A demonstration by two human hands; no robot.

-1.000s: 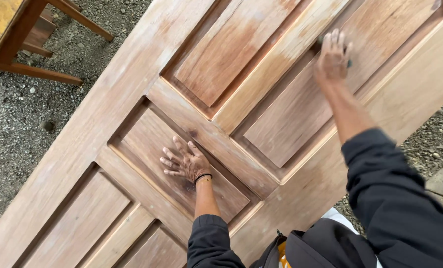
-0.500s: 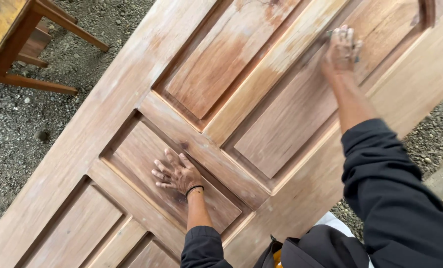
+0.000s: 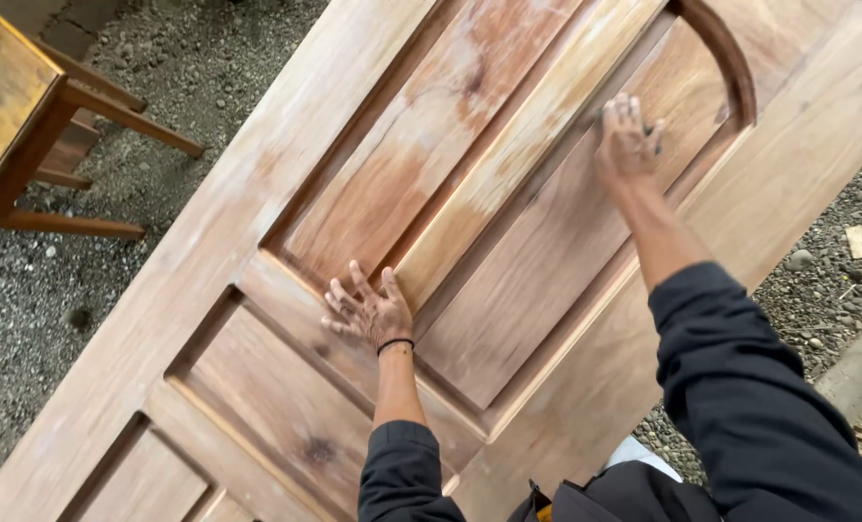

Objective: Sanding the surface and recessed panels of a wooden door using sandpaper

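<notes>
Panelled wooden door (image 3: pixel 508 290) lies diagonal across frame, over gravel (image 3: pixel 189 68). My left hand (image 3: pixel 368 311) flat at centre rail, fingers splayed, bracing. My right hand (image 3: pixel 627 137) upper right on long panel, fingers together, pressed over small dark pad, barely visible. Judging: mid-rubbing stroke; next stroke needs even pressure along grain.

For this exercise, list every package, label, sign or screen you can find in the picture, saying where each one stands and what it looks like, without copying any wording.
None are in view: no package, label, sign or screen shows anywhere.
What is there: a bare wooden panelled door lying over gravel, with the left hand and right hand flat on it, and a wooden bench at the upper left.
</notes>
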